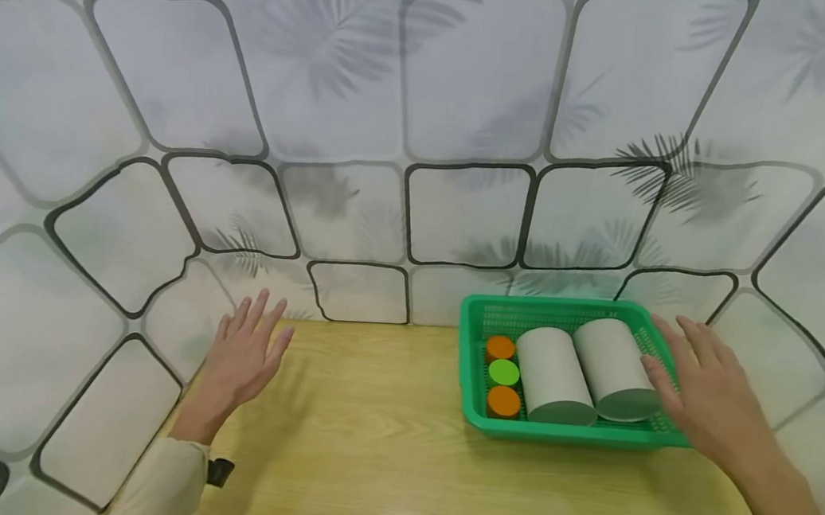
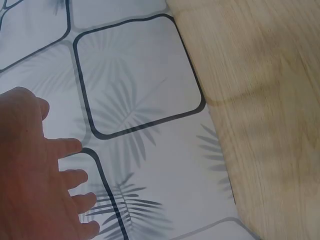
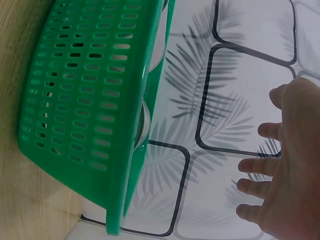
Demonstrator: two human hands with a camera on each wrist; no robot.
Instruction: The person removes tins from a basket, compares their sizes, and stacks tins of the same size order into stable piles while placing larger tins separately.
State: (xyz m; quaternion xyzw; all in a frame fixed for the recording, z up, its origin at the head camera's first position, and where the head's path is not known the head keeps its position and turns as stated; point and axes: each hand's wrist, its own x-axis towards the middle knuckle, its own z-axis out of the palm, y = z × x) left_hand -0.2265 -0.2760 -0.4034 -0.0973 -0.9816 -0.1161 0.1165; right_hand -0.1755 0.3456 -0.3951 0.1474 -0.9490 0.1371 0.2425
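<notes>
My left hand hovers over the left side of the wooden table, fingers spread and holding nothing. On the right, my right hand is held over the right rim of a green plastic basket, its fingers extended; the right wrist view shows it apart from the basket. Inside the basket lie two white cylinders with grey-green ends, side by side. Along the basket's left wall sit an orange round piece, a green one and another orange one in a row.
The light wooden table spans the front, with a bright reflection near its front edge. Behind and to both sides stands a pale wall covering with dark stone-like outlines and leaf prints. Dark bands sit at both wrists.
</notes>
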